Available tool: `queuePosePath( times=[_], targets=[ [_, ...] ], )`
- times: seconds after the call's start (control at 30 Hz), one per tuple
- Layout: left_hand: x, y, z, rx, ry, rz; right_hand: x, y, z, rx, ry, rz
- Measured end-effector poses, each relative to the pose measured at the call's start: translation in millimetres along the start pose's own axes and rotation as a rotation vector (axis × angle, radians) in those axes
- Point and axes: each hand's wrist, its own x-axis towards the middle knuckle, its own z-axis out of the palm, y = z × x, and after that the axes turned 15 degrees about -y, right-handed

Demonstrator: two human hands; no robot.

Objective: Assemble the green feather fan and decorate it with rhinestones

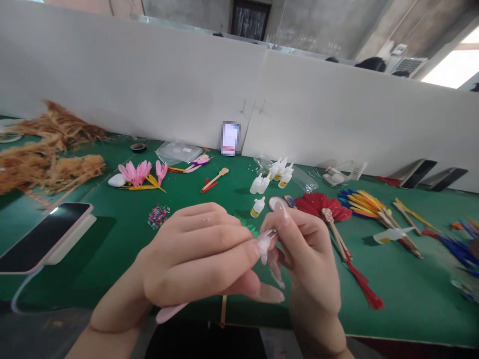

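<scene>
My left hand [202, 259] and my right hand [305, 249] meet over the green table [374, 299]. Their fingertips pinch together at a spot where something small and shiny shows; it is too small to make out. Long pale nails show on both hands. A pink tip [170, 313] sticks out below my left hand. Green petals [245, 225] are partly hidden behind my fingers. A thin wooden stick [223, 311] shows beneath the hands. A glue bottle [258, 207] stands just beyond them, and a red feather fan [318, 207] lies past my right hand.
A phone [47, 237] and dry brown fibre [56, 149] are at the left. Pink petals [136, 173] and colourful sequins [158, 216] lie nearer the middle. Several glue bottles [279, 171] stand farther back. Orange and blue feathers [364, 203] lie at the right, before a white partition [337, 109].
</scene>
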Motion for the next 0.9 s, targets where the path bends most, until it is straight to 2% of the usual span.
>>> queuePosePath(
  times=[0.13,0.2,0.37,0.53,0.7,0.83,0.9],
  targets=[
    [6.8,-11.6,-2.1,-0.013,-0.01,0.172,-1.0,-1.7,-1.0,0.068,-0.049,0.026],
    [9.8,-15.0,-4.0,-0.026,-0.015,0.201,-1.5,-2.4,-1.9,0.102,-0.074,0.047],
    [8.6,-13.7,-4.1,-0.143,-0.043,0.167,-1.7,-3.6,-5.9,0.166,-0.145,0.061],
    [4.5,-12.1,0.2,-0.235,-0.022,0.117,-1.1,-3.5,-9.7,0.258,-0.212,0.04],
    [8.4,-10.0,-2.9,-0.201,0.029,0.128,-1.1,-2.3,-9.1,0.26,-0.224,0.015],
    [8.3,-6.8,-8.3,-0.148,-0.085,0.049,-1.5,-0.5,-7.1,0.237,-0.21,-0.005],
    [6.1,-7.1,-9.4,-0.132,-0.085,0.058,-1.5,0.6,-6.6,0.234,-0.218,-0.005]
  ],
)
